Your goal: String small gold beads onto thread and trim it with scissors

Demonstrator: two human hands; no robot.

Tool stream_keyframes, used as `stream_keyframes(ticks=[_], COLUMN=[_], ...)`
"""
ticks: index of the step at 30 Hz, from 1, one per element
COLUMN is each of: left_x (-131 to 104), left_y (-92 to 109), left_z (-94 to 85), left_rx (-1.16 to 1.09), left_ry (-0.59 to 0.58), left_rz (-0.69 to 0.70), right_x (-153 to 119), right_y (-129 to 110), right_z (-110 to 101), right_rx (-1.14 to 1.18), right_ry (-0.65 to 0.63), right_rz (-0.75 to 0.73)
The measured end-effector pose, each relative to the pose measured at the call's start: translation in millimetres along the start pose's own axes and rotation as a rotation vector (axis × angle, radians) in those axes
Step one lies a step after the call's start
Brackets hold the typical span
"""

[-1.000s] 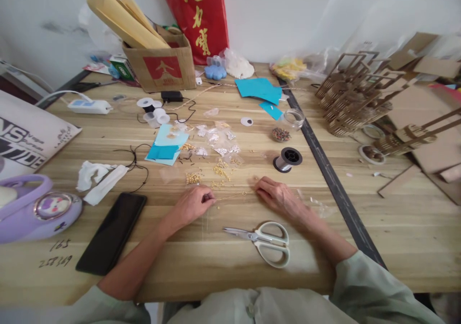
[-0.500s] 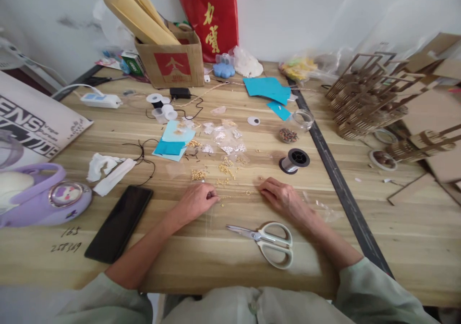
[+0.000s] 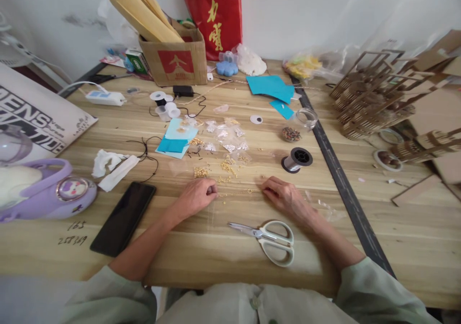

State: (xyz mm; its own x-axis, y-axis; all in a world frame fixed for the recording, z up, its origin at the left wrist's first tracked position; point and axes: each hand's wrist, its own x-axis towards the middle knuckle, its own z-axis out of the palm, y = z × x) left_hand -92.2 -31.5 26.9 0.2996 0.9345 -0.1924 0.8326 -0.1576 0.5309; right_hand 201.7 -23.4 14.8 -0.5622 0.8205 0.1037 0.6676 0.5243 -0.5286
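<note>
Thin gold-coloured chain (image 3: 236,193) with round ring (image 3: 249,191)

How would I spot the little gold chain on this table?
On the wooden table, find the pale-handled scissors. Just beyond them, a thin gold chain runs between the left hand and right hand. Unlike the loose gold beads nearby, it forms one line with a small ring.

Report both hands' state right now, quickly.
Left hand: closed, holding one end of the thin gold-coloured metal chain.
Right hand: at the chain's other end; whether it grips cannot be told.
</note>
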Motion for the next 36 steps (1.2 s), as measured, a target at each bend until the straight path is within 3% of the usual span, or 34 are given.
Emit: stream_keyframes(ticks=[4,9,14,26,36], left_x=[-2,0,6,11,11], left_y=[2,10,13,14,10], left_z=[-1.9,11.5,27.5,29.4,29.8], left_rx=[-0.044,-0.096,-0.019,-0.021,-0.089], left_ry=[0.025,0.146,0.153,0.101,0.136], left_rz=[0.017,0.269,0.363,0.34,0.34], right_x=[0,2,2,0,-1], right_y=[0,-1,-1,2,2], right_z=[0,-2,-2,-3,-3], right_rx=[-0.006,-0.003,-0.01,-0.051,-0.216], right_ry=[-0.002,-0.007,-0.011,-0.018,-0.041], right_rz=[0.005,-0.007,0.008,0.03,0.016])
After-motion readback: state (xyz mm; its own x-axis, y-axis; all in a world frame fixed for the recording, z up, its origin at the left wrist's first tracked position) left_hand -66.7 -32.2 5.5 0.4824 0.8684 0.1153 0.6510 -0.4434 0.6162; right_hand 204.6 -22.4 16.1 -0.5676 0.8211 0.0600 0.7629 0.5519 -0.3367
